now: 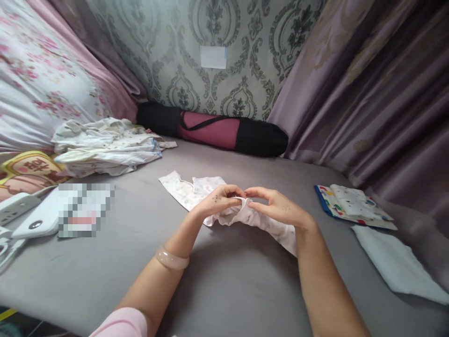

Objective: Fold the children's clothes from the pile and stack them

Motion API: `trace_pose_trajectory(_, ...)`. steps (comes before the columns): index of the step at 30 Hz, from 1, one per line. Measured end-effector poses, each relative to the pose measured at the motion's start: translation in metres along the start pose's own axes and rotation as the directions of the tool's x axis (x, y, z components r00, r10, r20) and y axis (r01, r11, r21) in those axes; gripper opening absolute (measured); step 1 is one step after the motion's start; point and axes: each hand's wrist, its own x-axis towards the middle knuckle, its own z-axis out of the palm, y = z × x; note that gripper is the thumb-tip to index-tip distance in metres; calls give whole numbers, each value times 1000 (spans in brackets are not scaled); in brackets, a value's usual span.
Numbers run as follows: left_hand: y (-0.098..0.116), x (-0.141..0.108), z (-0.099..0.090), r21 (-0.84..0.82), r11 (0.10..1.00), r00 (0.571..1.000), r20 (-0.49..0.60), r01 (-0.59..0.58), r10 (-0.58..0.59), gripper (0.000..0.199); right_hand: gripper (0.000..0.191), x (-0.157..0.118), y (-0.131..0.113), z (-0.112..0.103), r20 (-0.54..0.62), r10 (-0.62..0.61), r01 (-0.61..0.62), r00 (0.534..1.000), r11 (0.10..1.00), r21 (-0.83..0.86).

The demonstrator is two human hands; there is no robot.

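A small white baby garment (pixel 184 189) with a pale print lies spread on the grey sheet, one part reaching left and another reaching right beneath my right wrist. My left hand (pixel 220 198) pinches its raised near edge between thumb and fingers. Close beside it, my right hand (pixel 278 205) grips the same edge, its thumb in front and fingers behind. The fingertips of both hands almost meet above the bunched cloth. A pale bangle (pixel 171 259) circles my left wrist.
A pile of baby clothes (pixel 108 145) lies far left, near a white power bank (pixel 44 213) and a power strip (pixel 17 208). A black-and-maroon long bag (pixel 212 131) rests along the wall. Folded cloths (pixel 354 201) and a white cloth (pixel 396 260) lie right.
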Motion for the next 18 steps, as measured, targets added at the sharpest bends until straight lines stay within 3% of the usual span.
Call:
trace_pose_trajectory(3,4,0,-1,-7,1000,998,-69,1,-1,17,34,9,-6,4,35,-27,21,999,987,162)
trace_pose_trajectory(5,7,0,-2,-5,1000,995,-98,17,-18,20,33,11,-10,6,13,-5,2,1000,986,166)
trace_pose_trajectory(9,8,-1,-2,2,1000,990,-137,25,-25,22,31,11,-16,8,-69,26,-24,997,999,33)
trace_pose_trajectory(14,7,0,6,-27,992,966,-222,126,-129,19,26,6,-19,9,-121,-2,-15,993,991,-132)
trace_pose_trajectory(18,8,0,6,-45,991,976,-176,124,-130,22,18,3,-15,6,-179,-12,-27,984,976,-215)
